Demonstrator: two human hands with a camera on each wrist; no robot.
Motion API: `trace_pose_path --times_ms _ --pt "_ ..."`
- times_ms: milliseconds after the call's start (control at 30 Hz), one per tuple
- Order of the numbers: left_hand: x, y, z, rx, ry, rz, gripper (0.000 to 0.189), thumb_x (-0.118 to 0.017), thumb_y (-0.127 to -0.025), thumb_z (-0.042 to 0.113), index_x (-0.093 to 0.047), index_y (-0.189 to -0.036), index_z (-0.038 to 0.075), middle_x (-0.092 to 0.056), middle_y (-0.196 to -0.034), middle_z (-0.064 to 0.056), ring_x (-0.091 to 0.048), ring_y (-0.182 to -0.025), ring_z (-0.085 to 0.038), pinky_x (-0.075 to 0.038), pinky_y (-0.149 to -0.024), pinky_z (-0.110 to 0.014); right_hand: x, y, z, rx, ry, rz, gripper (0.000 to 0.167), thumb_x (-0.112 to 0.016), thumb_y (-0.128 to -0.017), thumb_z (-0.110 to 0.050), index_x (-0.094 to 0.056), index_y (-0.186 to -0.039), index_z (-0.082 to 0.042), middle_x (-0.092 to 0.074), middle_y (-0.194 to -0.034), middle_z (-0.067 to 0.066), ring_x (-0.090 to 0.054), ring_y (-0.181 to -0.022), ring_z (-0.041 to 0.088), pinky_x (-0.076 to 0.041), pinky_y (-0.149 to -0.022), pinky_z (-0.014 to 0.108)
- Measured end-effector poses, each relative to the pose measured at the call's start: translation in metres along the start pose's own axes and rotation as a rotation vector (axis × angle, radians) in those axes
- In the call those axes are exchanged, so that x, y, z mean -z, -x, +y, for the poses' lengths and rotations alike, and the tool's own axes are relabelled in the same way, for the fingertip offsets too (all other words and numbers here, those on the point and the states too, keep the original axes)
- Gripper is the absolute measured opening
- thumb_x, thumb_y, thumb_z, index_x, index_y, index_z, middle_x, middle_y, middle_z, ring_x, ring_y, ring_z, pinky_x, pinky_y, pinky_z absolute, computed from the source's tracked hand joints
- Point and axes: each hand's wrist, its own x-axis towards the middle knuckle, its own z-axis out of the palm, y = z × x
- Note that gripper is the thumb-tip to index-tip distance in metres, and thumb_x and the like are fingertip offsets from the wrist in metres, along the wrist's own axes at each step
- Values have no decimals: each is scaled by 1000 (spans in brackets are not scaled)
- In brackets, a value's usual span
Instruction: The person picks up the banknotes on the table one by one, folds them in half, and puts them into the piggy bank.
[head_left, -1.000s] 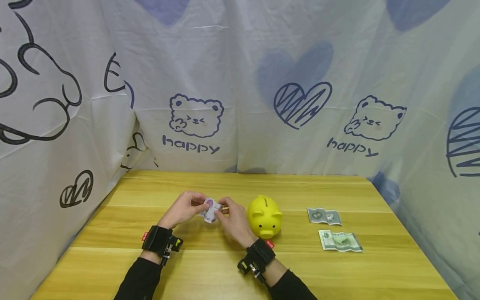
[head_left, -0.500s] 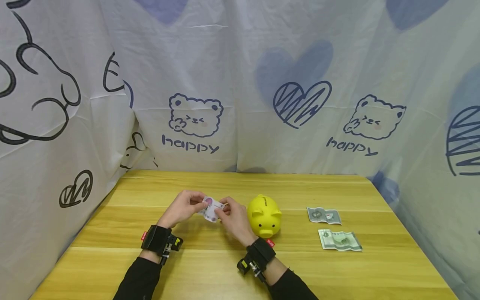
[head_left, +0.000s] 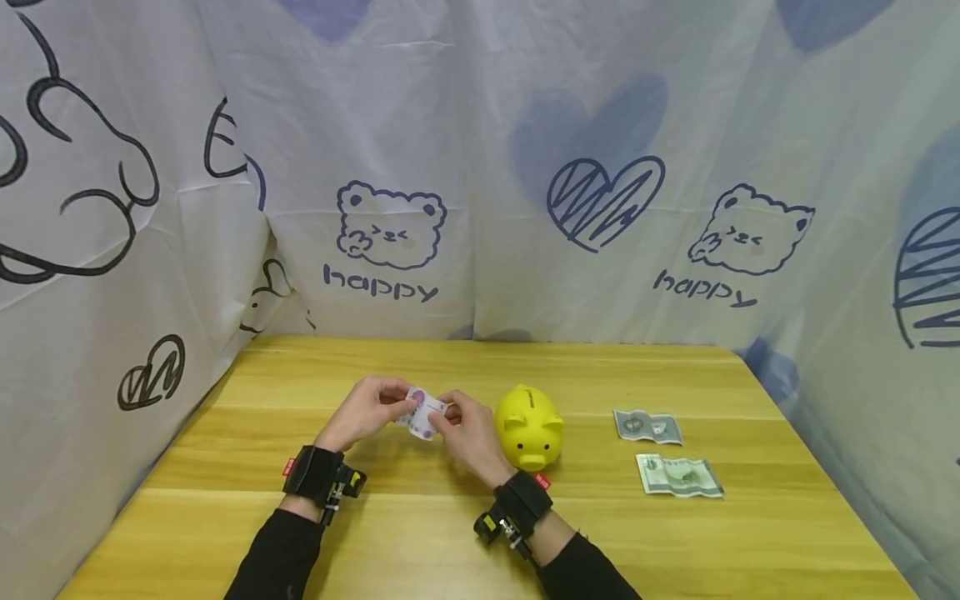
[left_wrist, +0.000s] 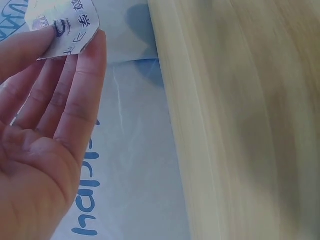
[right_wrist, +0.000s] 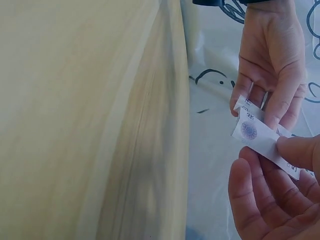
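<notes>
Between my two hands is a small pale banknote [head_left: 424, 416] with purple print, held up above the table. My left hand [head_left: 367, 412] pinches one end between thumb and fingers; in the left wrist view a "5" shows on the note [left_wrist: 77, 27]. The other end is pinched by my right hand [head_left: 472, 432]. A crease or fold runs across the note [right_wrist: 257, 134] in the right wrist view. Just right of my right hand stands a yellow piggy bank [head_left: 529, 427], with a dark slot along the top of its back.
Two more banknotes lie on the wooden table [head_left: 420, 542] to the right: a grey-green one [head_left: 647, 426] farther back and a light green one [head_left: 678, 477] nearer. White cloth [head_left: 495, 275] with printed hearts and bears hangs behind the table and at both sides.
The note between my hands has spread a little wider and its angle has shifted slightly. Both hands stay in nearly the same place, still pinching it. The piggy bank and the other notes have not moved.
</notes>
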Motion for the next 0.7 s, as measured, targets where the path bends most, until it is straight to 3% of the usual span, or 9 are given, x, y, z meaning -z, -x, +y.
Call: trace_pose_path --times_ms 400,700 --pt "0 -1 2 -12 22 20 22 -66 -95 23 -73 -109 9 -72 -101 -8 -66 -87 -19 -56 -77 -43 4 -3 -2 13 12 0 23 -66 -95 -17 -69 -115 -9 -73 -93 6 -66 -84 16 -51 -69 23" --pt "-5 -1 6 -29 -37 62 21 -65 -95 23 -74 -109 9 -72 -100 -7 -64 -87 -19 -54 -74 -35 4 -1 0 16 -24 35 20 -67 -93 -14 -69 -112 -6 -72 -90 6 -64 -80 14 -52 -69 22"
